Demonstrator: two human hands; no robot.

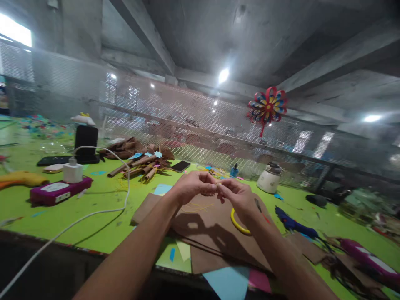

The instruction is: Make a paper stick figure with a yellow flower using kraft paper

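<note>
My left hand [194, 186] and my right hand [240, 197] meet above the work table, thumbs and fingers pinched close together. Something tiny and pale sits between the fingertips, too small to name. Below them lie brown paper sheets [218, 246], with the shadow of both hands across them. Thin yellow thread [196, 207] curls on the brown paper under my left hand; whether it runs up to my fingers is unclear. A yellow scissor-like handle [238, 225] rests beside my right wrist, which partly hides it.
Purple power strip [59, 191] with a white charger [73, 172] and cable [126, 196] is on the left. Behind are brown paper rolls [146, 168], a phone [180, 166] and a white jar-like container [269, 179]. Dark blue-handled tool [295, 223] lies right; blue paper [228, 281] overhangs the front edge.
</note>
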